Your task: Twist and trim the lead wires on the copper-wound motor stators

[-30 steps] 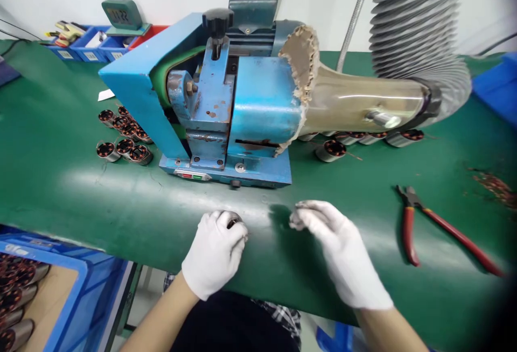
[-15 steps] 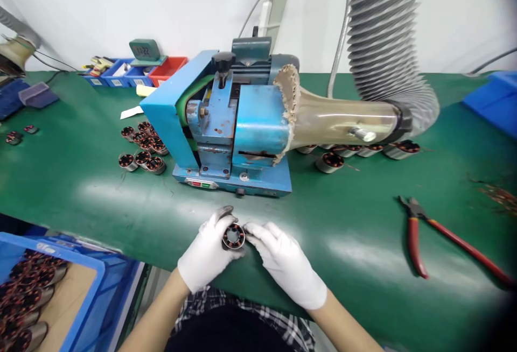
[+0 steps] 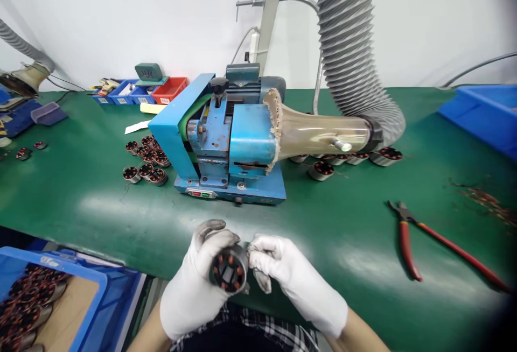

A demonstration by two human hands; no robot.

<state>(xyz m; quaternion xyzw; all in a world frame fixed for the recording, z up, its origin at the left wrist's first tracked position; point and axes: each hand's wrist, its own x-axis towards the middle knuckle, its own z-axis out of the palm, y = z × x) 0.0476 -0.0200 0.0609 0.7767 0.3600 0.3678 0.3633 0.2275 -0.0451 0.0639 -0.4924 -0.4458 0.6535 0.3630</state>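
Observation:
My left hand [image 3: 193, 283], in a white glove with dirty fingertips, is wrapped round a motor stator [image 3: 220, 266]. The stator is a metal ring with dark slots and copper windings, its open end turned up toward me. At its right side, my gloved right hand [image 3: 291, 272] has thumb and forefinger pressed together close to the rim. Whatever lies between those fingertips is too small or hidden to make out. Beyond both hands stands a blue belt grinding machine [image 3: 252, 131] with a clear suction funnel [image 3: 311, 134] on its right.
Several stators [image 3: 147, 158] stand left of the machine, and several more [image 3: 321, 170] below the funnel. Red-handled cutting pliers [image 3: 407, 239] lie at the right near wire scraps [image 3: 490, 204]. A blue crate [image 3: 91, 309] at lower left holds stators. Small bins [image 3: 169, 89] sit behind.
The stator has come nearer to me and tipped, so its end looks larger. My right fingers have curled from stretched to a pinch beside it. The camera view has shifted.

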